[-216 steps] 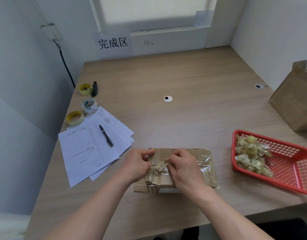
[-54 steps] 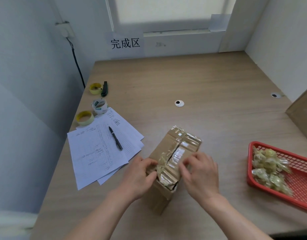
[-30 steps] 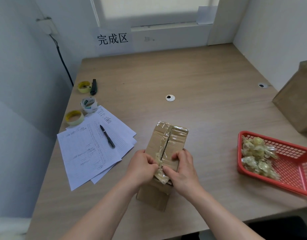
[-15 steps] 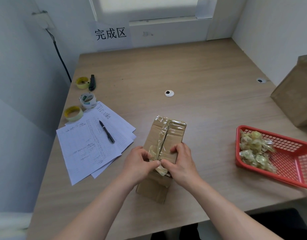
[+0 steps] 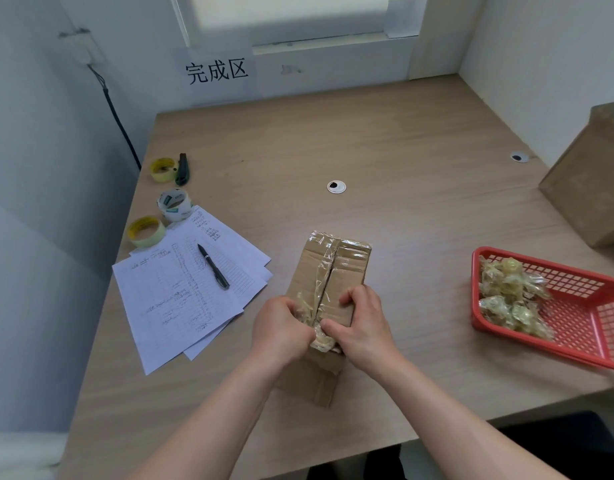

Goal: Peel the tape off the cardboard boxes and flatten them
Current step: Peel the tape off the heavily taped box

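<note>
A small brown cardboard box [image 5: 347, 268] stands on the wooden table [image 5: 367, 140], its top seam covered by clear tape [image 5: 324, 268] that is crumpled at the near end. My left hand [image 5: 281, 329] grips the near left part of the box top, fingers curled over the loose tape. My right hand [image 5: 362, 322] grips the near right flap, and its thumb presses a wad of peeled tape [image 5: 321, 339] at the seam's near end. The box's near face is partly hidden by my hands.
A red basket [image 5: 575, 317] with crumpled tape wads [image 5: 509, 296] sits at the right. A second cardboard box [image 5: 589, 188] stands at the far right edge. Papers [image 5: 181, 292] with a pen [image 5: 213, 266], three tape rolls [image 5: 174, 204] and a cutter [image 5: 182, 169] lie at the left.
The box was turned from lying sideways to pointing away from me. Both hands closed in on the near end of the top seam and stay there, bunching the tape.
</note>
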The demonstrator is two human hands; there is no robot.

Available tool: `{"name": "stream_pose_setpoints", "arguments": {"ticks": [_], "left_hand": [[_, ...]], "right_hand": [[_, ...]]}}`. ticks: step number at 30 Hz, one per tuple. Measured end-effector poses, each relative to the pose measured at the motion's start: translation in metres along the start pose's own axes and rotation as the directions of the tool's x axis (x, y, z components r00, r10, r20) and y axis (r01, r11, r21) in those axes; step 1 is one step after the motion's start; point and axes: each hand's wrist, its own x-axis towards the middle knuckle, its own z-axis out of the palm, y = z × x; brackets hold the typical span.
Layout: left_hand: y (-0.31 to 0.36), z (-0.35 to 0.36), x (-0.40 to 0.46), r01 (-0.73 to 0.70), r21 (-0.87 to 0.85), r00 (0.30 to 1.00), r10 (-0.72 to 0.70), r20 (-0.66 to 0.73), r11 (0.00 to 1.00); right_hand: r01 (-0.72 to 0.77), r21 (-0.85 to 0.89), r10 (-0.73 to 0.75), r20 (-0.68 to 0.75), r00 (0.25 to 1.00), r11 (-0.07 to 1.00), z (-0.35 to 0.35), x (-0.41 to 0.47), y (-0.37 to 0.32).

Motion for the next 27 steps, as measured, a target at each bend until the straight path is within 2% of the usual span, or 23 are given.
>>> {"name": "stream_pose_setpoints", "arguments": {"ticks": [3,6,8,11,13,15,18,22,25,27], "left_hand": [[0.000,0.001,0.005,-0.035,0.078,0.999,0.033,0.018,0.996],[-0.001,0.003,0.008,-0.174,0.263,0.982,0.186,-0.022,0.949],[-0.001,0.004,0.009,-0.230,0.308,0.968,0.250,-0.028,0.923],[-0.002,0.003,0.009,-0.180,0.176,0.983,0.185,-0.013,0.968],[-0.005,0.000,0.008,-0.083,-0.029,0.994,0.085,0.066,0.996],[-0.005,-0.004,0.005,0.028,-0.224,0.988,0.007,0.154,0.974],[-0.003,-0.013,0.003,0.136,-0.338,0.970,-0.055,0.238,0.931],[-0.010,-0.016,0.006,0.103,-0.296,0.963,-0.021,0.269,0.950],[-0.013,-0.013,0.004,-0.044,-0.232,0.982,0.085,0.171,0.972],[-0.010,-0.011,0.003,-0.099,-0.128,0.991,0.110,0.076,0.987]], "right_hand": [[0.006,-0.001,-0.006,-0.003,1.000,1.000,0.001,0.000,0.000],[0.015,-0.002,-0.015,-0.007,1.000,1.000,0.002,0.000,0.000],[0.014,-0.004,-0.014,-0.008,1.000,1.000,0.003,0.001,0.000],[-0.005,-0.012,0.005,-0.010,1.000,1.000,0.003,0.003,-0.001],[-0.019,-0.005,0.019,-0.013,1.000,1.000,0.003,0.004,-0.002],[-0.024,0.000,0.024,-0.007,1.000,1.000,0.003,0.006,-0.003],[-0.037,0.000,0.037,0.002,0.999,0.999,0.003,0.007,-0.005],[-0.050,0.005,0.050,0.008,0.999,0.999,0.003,0.007,-0.008],[-0.032,0.013,0.032,0.015,0.999,0.999,0.002,0.007,-0.007],[-0.025,0.035,0.024,0.031,0.999,0.999,0.001,0.005,-0.007]]}}
